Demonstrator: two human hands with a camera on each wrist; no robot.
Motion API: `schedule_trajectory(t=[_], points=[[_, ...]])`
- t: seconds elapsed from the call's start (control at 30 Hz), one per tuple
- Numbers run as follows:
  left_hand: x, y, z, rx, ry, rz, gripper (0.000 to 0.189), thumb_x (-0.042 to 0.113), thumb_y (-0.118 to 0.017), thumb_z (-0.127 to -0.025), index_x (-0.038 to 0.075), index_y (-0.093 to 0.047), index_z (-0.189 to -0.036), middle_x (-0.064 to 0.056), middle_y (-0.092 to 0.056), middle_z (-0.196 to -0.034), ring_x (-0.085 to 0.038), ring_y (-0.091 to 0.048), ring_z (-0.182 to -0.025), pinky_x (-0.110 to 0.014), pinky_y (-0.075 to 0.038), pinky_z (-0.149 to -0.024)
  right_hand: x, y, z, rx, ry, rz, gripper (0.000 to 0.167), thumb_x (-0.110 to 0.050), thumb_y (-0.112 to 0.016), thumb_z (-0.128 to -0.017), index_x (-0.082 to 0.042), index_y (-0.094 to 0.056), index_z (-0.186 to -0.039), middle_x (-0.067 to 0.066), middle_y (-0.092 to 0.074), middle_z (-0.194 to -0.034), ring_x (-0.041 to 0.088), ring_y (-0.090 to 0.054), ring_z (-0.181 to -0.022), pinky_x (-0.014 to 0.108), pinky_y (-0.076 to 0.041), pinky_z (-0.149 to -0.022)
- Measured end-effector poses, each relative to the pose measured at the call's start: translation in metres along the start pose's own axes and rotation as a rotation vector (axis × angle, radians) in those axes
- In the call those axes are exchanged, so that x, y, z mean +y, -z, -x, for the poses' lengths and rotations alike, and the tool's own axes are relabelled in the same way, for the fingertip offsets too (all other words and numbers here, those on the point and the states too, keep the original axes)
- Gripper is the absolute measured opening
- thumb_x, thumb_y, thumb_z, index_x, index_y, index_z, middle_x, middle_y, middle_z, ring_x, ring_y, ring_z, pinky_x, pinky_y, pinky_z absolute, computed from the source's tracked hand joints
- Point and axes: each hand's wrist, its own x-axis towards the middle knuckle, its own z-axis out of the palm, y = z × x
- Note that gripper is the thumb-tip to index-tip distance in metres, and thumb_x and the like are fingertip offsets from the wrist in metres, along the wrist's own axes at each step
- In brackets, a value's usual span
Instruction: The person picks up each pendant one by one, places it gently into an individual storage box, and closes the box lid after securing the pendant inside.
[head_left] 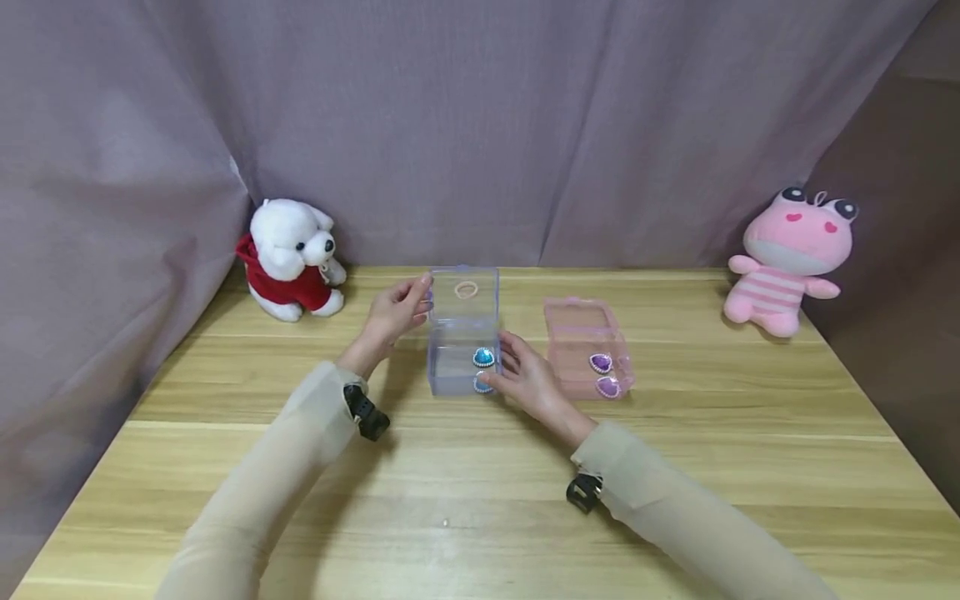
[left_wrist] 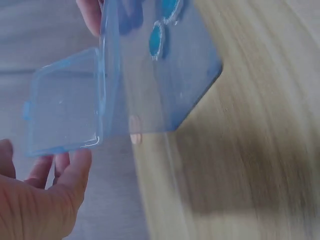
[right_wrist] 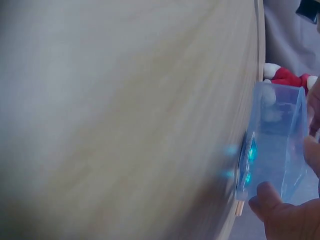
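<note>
A clear blue plastic box (head_left: 453, 367) stands on the table with its lid (head_left: 442, 300) raised. My left hand (head_left: 396, 312) holds the lid's left edge between thumb and fingers. Gripping the box's right wall is my right hand (head_left: 531, 379), its thumb at the near corner and its fingers along the side. Inside lie two blue heart-shaped gems (head_left: 483, 357) with white beaded rims; the thumb partly covers the nearer one. Through the clear lid shows a pale pink band (head_left: 466, 289), which rests on the table behind the box.
Right of the blue box lies an open pink box (head_left: 573, 387) with two purple heart-shaped gems (head_left: 601, 363). A white plush dog (head_left: 288, 242) in red sits at the back left, a pink plush frog (head_left: 787, 267) at the back right. Grey curtain (head_left: 480, 125) hangs behind the table.
</note>
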Motion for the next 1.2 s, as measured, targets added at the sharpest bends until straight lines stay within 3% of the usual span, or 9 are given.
schedule_trajectory(t=[0.07,0.2,0.37,0.57,0.67,0.87,1.1,1.2], points=[[0.001,0.0,0.006,0.016,-0.033,-0.017,0.051,0.038,-0.049,-0.097,-0.004,-0.055,-0.126,-0.023,-0.057,-0.123,-0.034,-0.055,-0.116,-0.041,-0.047,-0.099,0.0,-0.002,-0.002,0.014,0.01,0.007,0.076,0.001,-0.067,-0.083,0.009,-0.021,-0.144,0.03,-0.031,-0.145,0.038,-0.036,-0.133,0.035,-0.039,-0.104],[-0.001,0.001,0.023,0.045,-0.101,-0.137,0.046,0.036,-0.053,-0.096,-0.004,-0.061,-0.116,-0.02,-0.062,-0.118,-0.032,-0.059,-0.11,-0.039,-0.051,-0.094,0.0,-0.005,-0.004,0.043,0.017,0.021,0.073,-0.001,-0.064,-0.086,0.006,-0.022,-0.145,0.028,-0.031,-0.146,0.036,-0.037,-0.133,0.034,-0.039,-0.104],[-0.018,0.004,0.042,0.03,-0.17,-0.293,0.039,0.028,-0.058,-0.094,0.0,-0.06,-0.122,-0.016,-0.063,-0.12,-0.028,-0.062,-0.106,-0.033,-0.054,-0.086,0.0,-0.005,-0.003,0.093,0.014,-0.037,0.059,-0.002,-0.052,-0.093,0.007,-0.023,-0.144,0.027,-0.031,-0.146,0.035,-0.034,-0.135,0.034,-0.034,-0.109],[-0.035,0.003,0.053,0.008,-0.155,-0.298,0.041,0.023,-0.059,-0.094,-0.002,-0.056,-0.126,-0.018,-0.06,-0.124,-0.028,-0.061,-0.109,-0.033,-0.054,-0.088,-0.003,-0.007,0.0,0.175,-0.019,-0.147,0.044,-0.005,-0.038,-0.1,0.006,-0.031,-0.142,0.022,-0.037,-0.145,0.03,-0.04,-0.132,0.027,-0.039,-0.103],[-0.04,0.003,0.057,0.013,-0.149,-0.303,0.041,0.022,-0.06,-0.093,-0.001,-0.057,-0.126,-0.016,-0.06,-0.123,-0.024,-0.06,-0.109,-0.029,-0.053,-0.088,-0.003,-0.008,0.0,0.181,-0.028,-0.115,0.042,-0.008,-0.041,-0.1,0.003,-0.037,-0.141,0.017,-0.042,-0.143,0.025,-0.043,-0.13,0.024,-0.039,-0.103],[-0.047,0.005,0.061,0.006,-0.159,-0.272,0.039,0.018,-0.056,-0.095,-0.002,-0.054,-0.128,-0.017,-0.058,-0.126,-0.015,-0.061,-0.098,-0.018,-0.051,-0.079,-0.001,-0.01,0.0,0.175,0.013,-0.054,0.041,-0.007,-0.044,-0.099,0.003,-0.04,-0.138,0.017,-0.043,-0.142,0.025,-0.038,-0.133,0.032,-0.032,-0.111],[-0.054,0.008,0.061,-0.018,-0.172,-0.207,0.036,0.012,-0.052,-0.097,-0.004,-0.052,-0.129,-0.02,-0.052,-0.131,-0.024,-0.059,-0.106,-0.037,-0.053,-0.087,0.001,-0.012,-0.002,0.151,0.017,-0.047,0.04,-0.008,-0.045,-0.099,0.002,-0.041,-0.138,0.012,-0.039,-0.145,0.024,-0.035,-0.135,0.032,-0.029,-0.112],[-0.055,0.009,0.06,-0.023,-0.179,-0.207,0.036,0.011,-0.052,-0.096,-0.005,-0.051,-0.129,-0.021,-0.051,-0.132,-0.029,-0.058,-0.109,-0.039,-0.052,-0.087,0.001,-0.012,-0.002,0.145,0.012,-0.047,0.04,-0.007,-0.044,-0.099,0.002,-0.04,-0.138,0.012,-0.038,-0.145,0.024,-0.035,-0.135,0.032,-0.029,-0.112]])
